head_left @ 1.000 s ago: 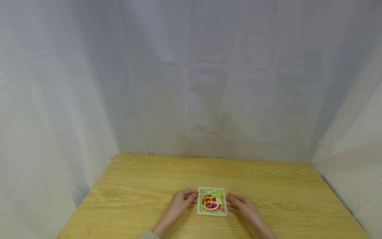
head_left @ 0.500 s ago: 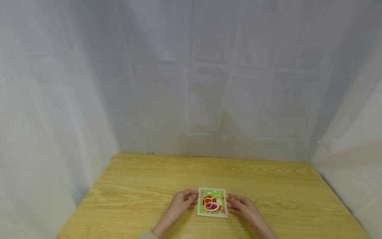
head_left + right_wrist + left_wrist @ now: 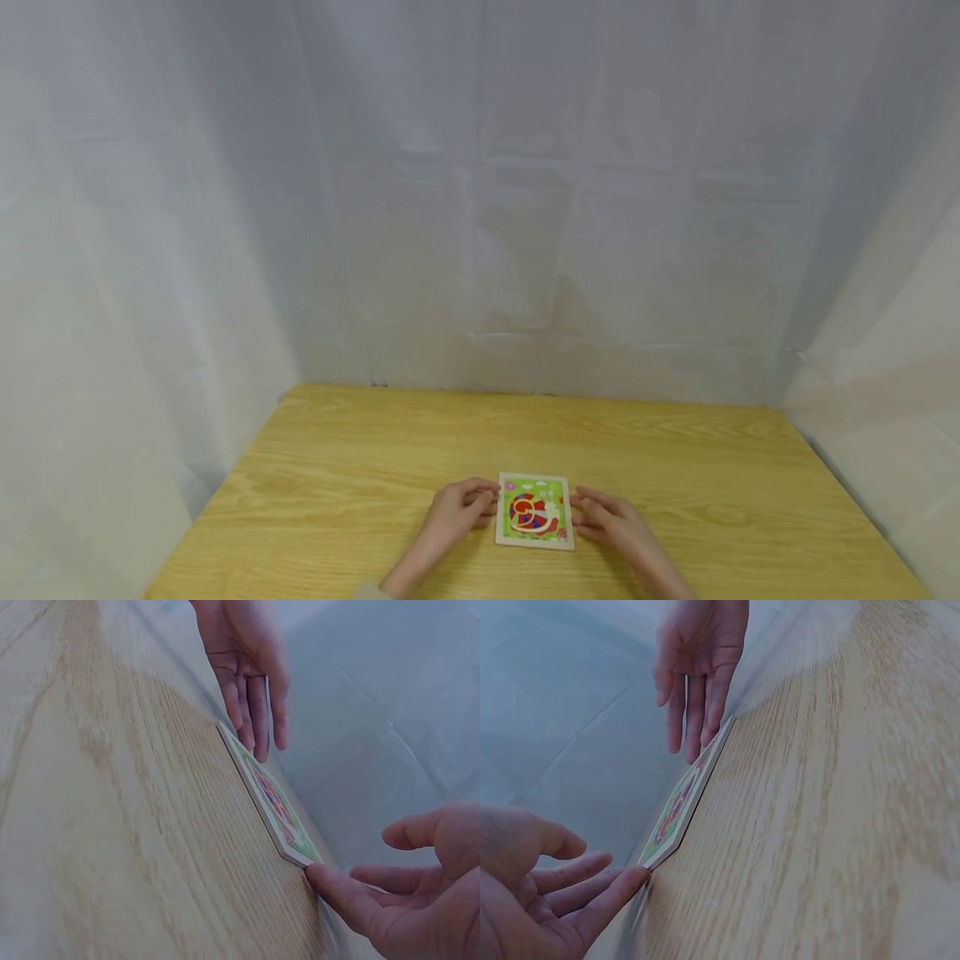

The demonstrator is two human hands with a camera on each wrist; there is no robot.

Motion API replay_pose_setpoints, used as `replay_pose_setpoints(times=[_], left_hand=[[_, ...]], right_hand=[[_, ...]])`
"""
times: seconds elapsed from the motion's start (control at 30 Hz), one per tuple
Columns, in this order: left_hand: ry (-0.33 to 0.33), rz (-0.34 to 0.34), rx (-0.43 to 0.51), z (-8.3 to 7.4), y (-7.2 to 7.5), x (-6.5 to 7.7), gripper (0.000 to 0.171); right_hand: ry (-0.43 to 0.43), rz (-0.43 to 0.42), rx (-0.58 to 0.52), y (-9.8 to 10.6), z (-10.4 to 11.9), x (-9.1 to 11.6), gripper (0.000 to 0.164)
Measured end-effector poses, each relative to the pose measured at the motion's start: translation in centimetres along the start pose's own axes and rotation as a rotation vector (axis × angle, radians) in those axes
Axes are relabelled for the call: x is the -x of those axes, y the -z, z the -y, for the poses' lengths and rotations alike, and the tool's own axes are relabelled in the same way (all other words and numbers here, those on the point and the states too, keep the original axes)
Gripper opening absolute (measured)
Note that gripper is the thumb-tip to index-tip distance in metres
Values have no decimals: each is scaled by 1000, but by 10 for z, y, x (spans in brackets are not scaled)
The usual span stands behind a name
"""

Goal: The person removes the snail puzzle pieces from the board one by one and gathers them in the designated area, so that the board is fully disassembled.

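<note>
A flat, square snail puzzle (image 3: pixel 535 511) with a pale frame lies face up on the wooden table. Its picture shows a red-shelled snail on green. Beside its left edge is my left hand (image 3: pixel 455 512), palm facing inward; in the left wrist view a straight fingertip of this hand (image 3: pixel 551 900) meets the board's corner. My right hand (image 3: pixel 611 518) mirrors it at the right edge, and the right wrist view has a fingertip of that hand (image 3: pixel 420 892) right at the near corner. Neither hand curls its fingers round the board.
The wood-grain table (image 3: pixel 360 442) reaches back to a hanging pale sheet (image 3: pixel 525 250). More sheeting (image 3: pixel 112 333) closes in the left side, and another sheet (image 3: pixel 892 375) stands along the right.
The snail puzzle has slid slightly toward me and a touch to the right. Both hands stay beside it with nearly the same pose.
</note>
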State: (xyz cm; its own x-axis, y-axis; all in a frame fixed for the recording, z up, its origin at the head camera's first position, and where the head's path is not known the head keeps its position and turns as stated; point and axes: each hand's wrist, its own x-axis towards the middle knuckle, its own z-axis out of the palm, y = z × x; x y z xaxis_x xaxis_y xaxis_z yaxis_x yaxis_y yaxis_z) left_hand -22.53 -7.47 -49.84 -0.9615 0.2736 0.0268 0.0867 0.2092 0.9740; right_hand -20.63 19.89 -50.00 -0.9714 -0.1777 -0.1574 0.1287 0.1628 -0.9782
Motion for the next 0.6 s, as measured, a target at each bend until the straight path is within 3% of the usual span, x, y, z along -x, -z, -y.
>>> replay_pose_setpoints(times=[0.13,0.27,0.43,0.6], left_hand=[[-33,-21,-58,0,1,-1,26],[-132,-33,-189,-4,-1,-3,26],[-246,23,-333,-9,-8,-6,27],[-288,104,-587,-13,-16,-6,34]], right_hand=[[26,-18,-14,1,-1,-1,55],[45,-72,-36,3,3,-3,53],[78,-148,-14,3,9,-8,45],[140,-210,129,1,15,-19,36]])
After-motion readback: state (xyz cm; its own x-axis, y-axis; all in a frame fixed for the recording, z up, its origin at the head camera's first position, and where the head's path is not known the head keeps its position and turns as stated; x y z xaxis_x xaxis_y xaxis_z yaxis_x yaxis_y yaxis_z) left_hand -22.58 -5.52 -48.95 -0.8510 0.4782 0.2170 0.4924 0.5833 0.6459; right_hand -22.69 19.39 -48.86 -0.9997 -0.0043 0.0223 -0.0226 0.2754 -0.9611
